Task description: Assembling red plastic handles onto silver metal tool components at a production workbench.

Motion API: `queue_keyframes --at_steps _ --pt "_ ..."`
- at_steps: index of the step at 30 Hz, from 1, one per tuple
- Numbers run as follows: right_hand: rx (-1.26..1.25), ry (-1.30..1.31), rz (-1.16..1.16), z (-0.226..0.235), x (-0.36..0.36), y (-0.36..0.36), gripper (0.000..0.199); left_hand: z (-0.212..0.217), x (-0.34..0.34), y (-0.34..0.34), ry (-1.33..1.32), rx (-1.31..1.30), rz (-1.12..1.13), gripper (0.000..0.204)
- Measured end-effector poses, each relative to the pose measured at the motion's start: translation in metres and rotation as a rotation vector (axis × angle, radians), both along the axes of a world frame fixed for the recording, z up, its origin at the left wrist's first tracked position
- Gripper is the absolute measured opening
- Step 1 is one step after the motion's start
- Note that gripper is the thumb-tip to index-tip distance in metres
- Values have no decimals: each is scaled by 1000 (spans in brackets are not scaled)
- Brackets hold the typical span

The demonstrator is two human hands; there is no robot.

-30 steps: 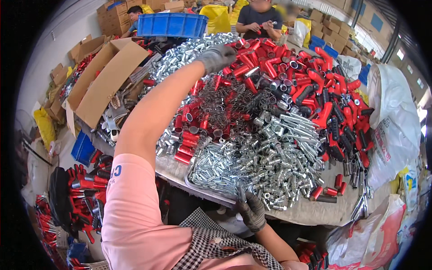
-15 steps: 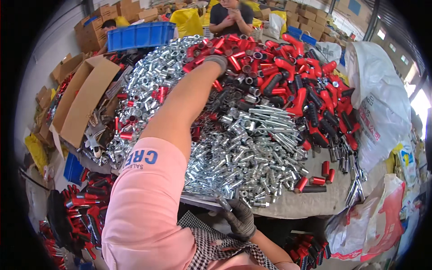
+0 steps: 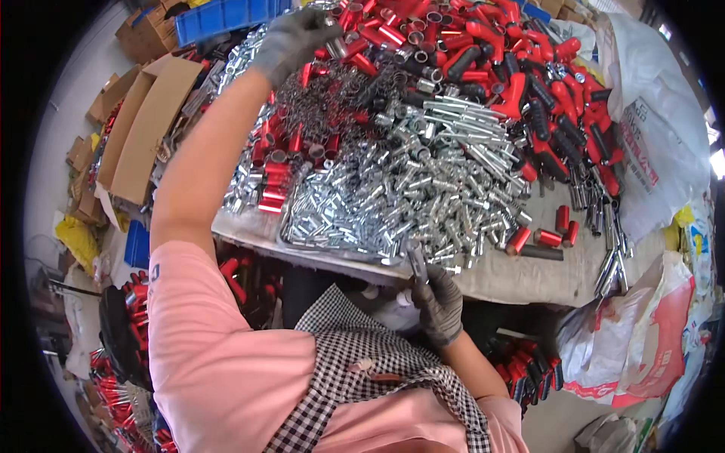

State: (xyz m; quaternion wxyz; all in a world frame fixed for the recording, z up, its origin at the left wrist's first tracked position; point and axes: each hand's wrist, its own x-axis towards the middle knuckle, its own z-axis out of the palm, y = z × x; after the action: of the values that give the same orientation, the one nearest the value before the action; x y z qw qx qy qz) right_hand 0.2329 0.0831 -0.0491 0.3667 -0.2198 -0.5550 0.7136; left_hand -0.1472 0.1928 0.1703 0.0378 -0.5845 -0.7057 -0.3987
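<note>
One pale tabletop (image 3: 483, 283) carries a heap of metal parts (image 3: 423, 196); one tan cardboard box (image 3: 145, 143) stands to the left. Two gray-gloved hands: the left hand (image 3: 298, 44) curls by one shiny sleeve (image 3: 336, 49) at the heap's far side, whether gripping I cannot tell; the right hand (image 3: 439, 303) grips one slim, dull-silver part (image 3: 417, 263) at the front edge. One dark tube (image 3: 541, 252) lies beside four loose red sleeves (image 3: 519, 240)

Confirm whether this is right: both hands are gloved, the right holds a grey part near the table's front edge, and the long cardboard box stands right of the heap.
Wrong side: in the head view, the long cardboard box stands left of the heap. The rest holds, including the right hand with its grey part.
</note>
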Motion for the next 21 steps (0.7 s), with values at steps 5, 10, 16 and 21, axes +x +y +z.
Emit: queue_keyframes --at_steps 5,10,16,21 --pt "170 -32 -38 -5 -4 -11 35 -85 111 -136 -887 -110 -483 36" --pt "324 30 162 -13 -9 -21 69 -156 170 -206 -743 -360 -729 33" --pt "-32 113 307 -18 -22 -60 96 -166 182 -213 -735 -462 -657 40" --pt "-110 -124 220 -2 2 -44 60 -171 155 -193 -372 -378 -533 39"
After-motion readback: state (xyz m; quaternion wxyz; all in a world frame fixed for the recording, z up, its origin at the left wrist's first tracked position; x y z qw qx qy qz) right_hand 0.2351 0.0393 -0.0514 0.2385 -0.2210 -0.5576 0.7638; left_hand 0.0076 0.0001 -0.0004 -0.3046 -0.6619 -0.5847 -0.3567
